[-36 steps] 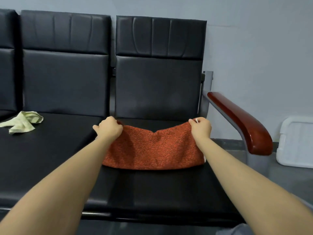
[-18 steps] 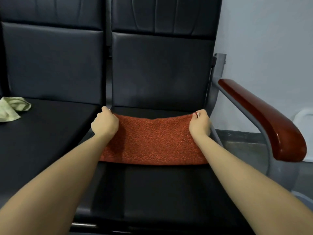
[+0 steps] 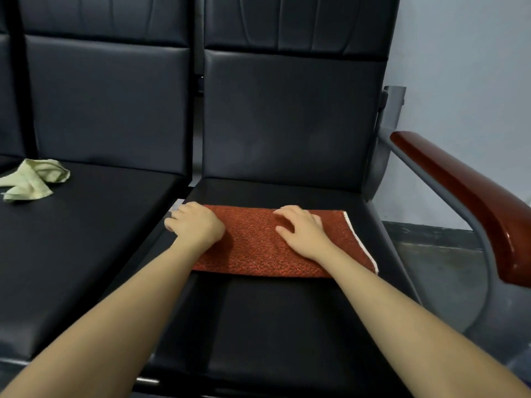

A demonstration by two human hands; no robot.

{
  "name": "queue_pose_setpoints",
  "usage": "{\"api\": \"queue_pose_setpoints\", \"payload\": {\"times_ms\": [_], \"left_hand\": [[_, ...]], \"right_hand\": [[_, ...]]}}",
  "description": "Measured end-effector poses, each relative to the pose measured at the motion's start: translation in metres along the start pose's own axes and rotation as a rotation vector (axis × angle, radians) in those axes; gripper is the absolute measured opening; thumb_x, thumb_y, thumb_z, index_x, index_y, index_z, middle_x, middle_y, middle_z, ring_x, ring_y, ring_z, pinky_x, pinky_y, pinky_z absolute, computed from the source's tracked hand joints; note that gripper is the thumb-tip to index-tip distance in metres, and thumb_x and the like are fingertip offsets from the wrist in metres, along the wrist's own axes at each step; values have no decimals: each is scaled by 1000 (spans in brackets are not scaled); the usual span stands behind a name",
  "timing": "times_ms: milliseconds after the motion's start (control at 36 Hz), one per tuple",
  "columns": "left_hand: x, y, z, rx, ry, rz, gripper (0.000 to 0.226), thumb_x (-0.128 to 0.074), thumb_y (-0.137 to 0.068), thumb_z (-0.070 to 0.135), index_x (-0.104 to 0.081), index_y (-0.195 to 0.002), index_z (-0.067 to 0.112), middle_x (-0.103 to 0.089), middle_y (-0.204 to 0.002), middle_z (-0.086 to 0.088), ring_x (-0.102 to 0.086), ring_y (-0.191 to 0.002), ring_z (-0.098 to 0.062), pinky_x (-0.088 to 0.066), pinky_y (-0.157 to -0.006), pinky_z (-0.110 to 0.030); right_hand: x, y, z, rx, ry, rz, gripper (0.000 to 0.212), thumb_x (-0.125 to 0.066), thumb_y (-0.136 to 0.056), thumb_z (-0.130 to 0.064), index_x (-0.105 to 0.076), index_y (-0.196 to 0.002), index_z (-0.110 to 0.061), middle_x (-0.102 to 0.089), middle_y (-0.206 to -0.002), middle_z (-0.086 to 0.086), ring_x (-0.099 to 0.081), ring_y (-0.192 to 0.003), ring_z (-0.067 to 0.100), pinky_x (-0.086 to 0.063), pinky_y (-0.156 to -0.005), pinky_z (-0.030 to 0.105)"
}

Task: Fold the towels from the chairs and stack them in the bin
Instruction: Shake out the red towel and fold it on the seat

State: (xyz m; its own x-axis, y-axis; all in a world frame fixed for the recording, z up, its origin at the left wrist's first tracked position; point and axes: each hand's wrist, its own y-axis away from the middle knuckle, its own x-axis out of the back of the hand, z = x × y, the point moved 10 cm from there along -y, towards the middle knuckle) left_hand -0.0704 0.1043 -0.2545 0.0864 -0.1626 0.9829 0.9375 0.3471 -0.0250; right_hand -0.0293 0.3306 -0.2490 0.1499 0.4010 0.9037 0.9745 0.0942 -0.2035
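Red towel (image 3: 258, 248) folded flat on our right seat (image 3: 287, 326); our left hand (image 3: 198, 226) on its left end, grip unclear; right hand (image 3: 303, 232) rests on top, fingers loosely bent; green towel (image 3: 31, 179) crumpled, left seat

Folded towel (image 3: 258, 242) is lying across far half of right seat (image 3: 287, 326), left hand (image 3: 195, 225) resting on its left end, right hand (image 3: 301, 228) on its middle, crumpled towel (image 3: 31, 179) lying on left seat (image 3: 71, 239), armrest (image 3: 474, 202) standing at right.

Black padded chairs (image 3: 287, 124), red-brown armrest (image 3: 465, 196), grey wall (image 3: 465, 53).
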Motion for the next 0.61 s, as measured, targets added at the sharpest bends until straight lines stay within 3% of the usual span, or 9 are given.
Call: {"api": "queue_pose_setpoints", "payload": {"times_ms": [167, 333, 444, 528, 611], "left_hand": [[-5, 26, -23, 20, -39, 4, 65, -49, -92, 43, -34, -134, -4, -45, -132, -14, -43, -122, -30, -35, -96, -39], [-7, 32, -34, -49, -58, -61, 56, -40, -97, 42, -41, -135, 1, -46, -136, -16, -43, -126, -33, -32, -102, -39], [-2, 37, -38, -133, -37, -3, 47, -43, -99, 34, -42, -132, 0, -44, -136, -19, -43, -126, -36, -33, -102, -40], [4, 49, -39, -179, -24, 86, 39, -41, -100, 33, -43, -122, 1, -51, -128, -18, -52, -116, -33, -39, -94, -38], [23, 60, -32, -286, 17, 188, 31, -39, -101, 31, -41, -116, 4, -61, -115, -12, -62, -102, -30, -41, -76, -34]], "right_hand": [[-33, 18, 0, -33, 128, -225, 52, -31, -99, -52, -21, -149, -42, -10, -160, -7, -6, -147, 14, -1, -118, 39], [-39, 35, -1, -77, 205, -284, 51, -21, -98, -57, -16, -148, -47, -5, -161, -8, 0, -148, 14, 2, -118, 40], [-38, 42, -4, -92, 216, -291, 52, -21, -98, -58, -15, -148, -47, -5, -161, -8, 0, -148, 14, 2, -117, 41], [-39, 47, -8, -100, 218, -298, 52, -21, -98, -58, -15, -148, -46, -5, -161, -8, 1, -148, 14, 2, -117, 41], [-41, 50, -15, -108, 224, -306, 54, -21, -97, -60, -15, -149, -46, -5, -161, -6, 1, -148, 16, 2, -117, 41]]}}
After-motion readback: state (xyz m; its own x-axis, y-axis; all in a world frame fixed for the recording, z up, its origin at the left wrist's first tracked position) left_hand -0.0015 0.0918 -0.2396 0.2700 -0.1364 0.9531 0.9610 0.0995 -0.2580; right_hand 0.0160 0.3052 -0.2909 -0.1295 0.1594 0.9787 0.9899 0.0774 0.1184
